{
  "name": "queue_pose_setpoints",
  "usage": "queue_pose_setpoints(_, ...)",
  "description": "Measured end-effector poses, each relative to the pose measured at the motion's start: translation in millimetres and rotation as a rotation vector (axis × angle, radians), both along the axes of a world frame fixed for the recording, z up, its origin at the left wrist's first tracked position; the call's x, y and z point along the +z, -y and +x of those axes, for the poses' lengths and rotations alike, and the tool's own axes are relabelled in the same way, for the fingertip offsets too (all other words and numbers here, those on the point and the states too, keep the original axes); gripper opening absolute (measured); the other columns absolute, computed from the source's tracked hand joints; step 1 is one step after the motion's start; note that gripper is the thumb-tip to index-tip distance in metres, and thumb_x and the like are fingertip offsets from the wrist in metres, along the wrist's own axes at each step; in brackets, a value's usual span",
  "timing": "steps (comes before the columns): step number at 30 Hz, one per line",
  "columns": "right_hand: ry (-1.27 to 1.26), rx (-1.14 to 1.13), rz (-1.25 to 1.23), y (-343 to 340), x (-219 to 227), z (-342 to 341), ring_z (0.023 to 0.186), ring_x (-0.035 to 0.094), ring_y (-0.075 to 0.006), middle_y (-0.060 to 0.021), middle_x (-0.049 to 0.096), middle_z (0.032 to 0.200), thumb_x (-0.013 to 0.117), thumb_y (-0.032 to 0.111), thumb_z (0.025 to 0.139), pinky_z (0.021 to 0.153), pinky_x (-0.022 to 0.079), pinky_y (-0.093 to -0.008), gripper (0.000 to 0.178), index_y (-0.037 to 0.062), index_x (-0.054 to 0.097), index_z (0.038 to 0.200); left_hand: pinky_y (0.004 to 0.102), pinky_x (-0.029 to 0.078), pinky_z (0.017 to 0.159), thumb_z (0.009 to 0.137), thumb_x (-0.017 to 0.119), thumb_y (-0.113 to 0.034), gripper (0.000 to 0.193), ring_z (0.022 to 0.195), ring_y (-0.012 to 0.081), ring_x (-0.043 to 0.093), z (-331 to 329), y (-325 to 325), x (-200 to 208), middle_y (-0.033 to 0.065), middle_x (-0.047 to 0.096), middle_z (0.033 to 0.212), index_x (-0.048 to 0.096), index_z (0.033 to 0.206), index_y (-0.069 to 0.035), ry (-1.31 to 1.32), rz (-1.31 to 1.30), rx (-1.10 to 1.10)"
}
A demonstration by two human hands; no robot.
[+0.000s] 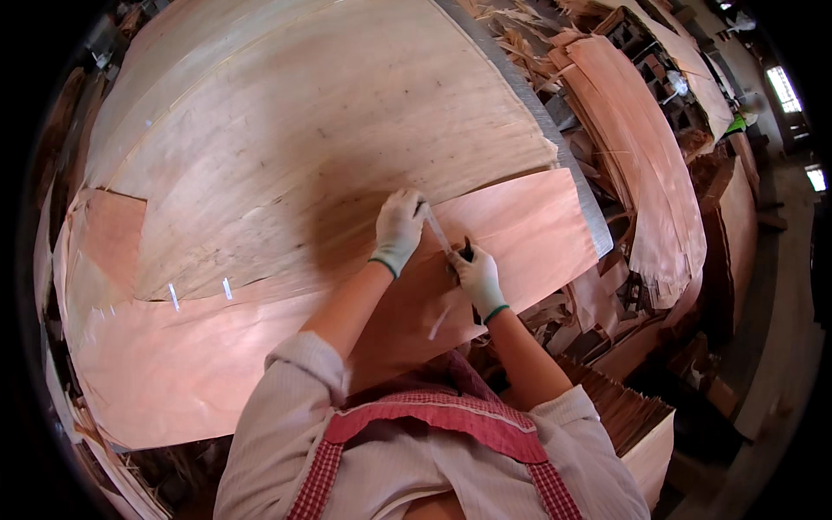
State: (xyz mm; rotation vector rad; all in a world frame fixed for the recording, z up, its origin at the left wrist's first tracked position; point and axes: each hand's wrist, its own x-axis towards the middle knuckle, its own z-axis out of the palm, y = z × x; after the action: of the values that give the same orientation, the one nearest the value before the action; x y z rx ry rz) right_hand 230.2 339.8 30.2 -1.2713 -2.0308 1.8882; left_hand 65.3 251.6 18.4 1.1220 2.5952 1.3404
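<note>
Here we are, a white tape strip (438, 232) stretched between two gloved hands, right over the upper edge of the pinkish veneer sheet (533, 217), where it meets the large pale veneer sheet (338, 113). Over on the left, two short white tape pieces, a left one (174, 297) and a right one (228, 289), already sit across the seam, so that part looks joined. Further left, some tiny white marks may be more tape; too small to call. To the right of the hands, the edge shows a dark gap and no tape I can see, so I'd judge this partway along, with the right-hand stretch undone and the strip in hand not fully laid.

And the hands! The left hand (399, 230) reaches further out, knuckles up, forearm slanting in from lower left, its fingers bunched and apparently closed on the strip's upper end. The right hand (477, 277) sits lower and nearer the body, forearm angled in from the lower right, thumb and forefinger looking pinched on the lower end. Something small and dark (468, 250) shows at those right fingers; what it is, I can't tell. Both elbows are bent, wrists low over the wood.
</note>
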Motion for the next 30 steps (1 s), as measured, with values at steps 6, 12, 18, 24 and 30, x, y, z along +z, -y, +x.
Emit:
queue_pose_setpoints(6, 0.038, -0.028, -0.006, -19.0, -16.2, -10.3, 0.057, 0.057, -0.0123, -0.0071, 0.061, 0.068, 0.065, 0.017, 0.088, 0.053, 0.045, -0.0303, 0.022, -0.0024, 0.063, 0.098, 0.0463, 0.032, 0.105, 0.08, 0.068, -0.018, 0.027, 0.123, 0.028, 0.046, -0.1, -37.7, -0.8, 0.0068, 0.057, 0.124, 0.061, 0.104, -0.01, -0.214, -0.228, 0.092)
queue_pose_setpoints(12, 0.095, 0.273, 0.631, -121.3, -1.1, -15.2, 0.058, 0.058, -0.0193, -0.0138, 0.062, 0.068, 0.064, 0.016, 0.087, 0.058, 0.048, -0.0343, 0.02, -0.004, 0.061, 0.09, 0.0443, 0.023, 0.114, 0.082, 0.066, -0.02, 0.047, 0.134, 0.0274, 0.037, 13.8, -37.5, 3.8, 0.009, 0.05, 0.136, 0.055, 0.126, -0.008, -0.22, -0.46, 0.018)
queue_pose_setpoints(18, 0.131, 0.125, 0.329, -165.9, -10.8, -33.1, 0.069, 0.064, -0.0309, -0.0197, 0.065, 0.076, 0.067, 0.02, 0.084, 0.064, 0.05, -0.0385, 0.032, -0.0024, 0.062, 0.107, 0.0406, 0.02, 0.117, 0.092, 0.045, -0.023, 0.047, 0.138, 0.025, 0.034, 30.9, -119.9, -17.5, 0.0109, 0.043, 0.145, 0.048, 0.134, -0.004, -0.643, -0.496, -0.368)
queue_pose_setpoints(24, 0.25, 0.297, 0.613, -257.8, -10.0, -10.0, 0.084, 0.063, -0.0381, -0.0214, 0.066, 0.089, 0.062, 0.018, 0.083, 0.072, 0.049, -0.047, 0.021, 0.0033, 0.063, 0.099, 0.04, 0.016, 0.117, 0.095, 0.046, -0.036, 0.05, 0.138, 0.0252, 0.033, 51.0, -146.3, -4.1, 0.0142, 0.045, 0.142, 0.049, 0.133, -0.002, -0.478, -0.629, -0.384)
queue_pose_setpoints(30, 0.302, 0.294, 0.807, -319.6, -34.6, -33.2, 0.073, 0.065, -0.0352, -0.0212, 0.067, 0.084, 0.066, 0.019, 0.08, 0.066, 0.051, -0.0427, 0.036, -0.0003, 0.062, 0.11, 0.0398, 0.023, 0.116, 0.084, 0.05, -0.01, 0.056, 0.137, 0.0264, 0.033, 49.3, -237.7, 3.9, 0.0125, 0.041, 0.144, 0.039, 0.138, -0.001, -0.443, -0.281, -0.467)
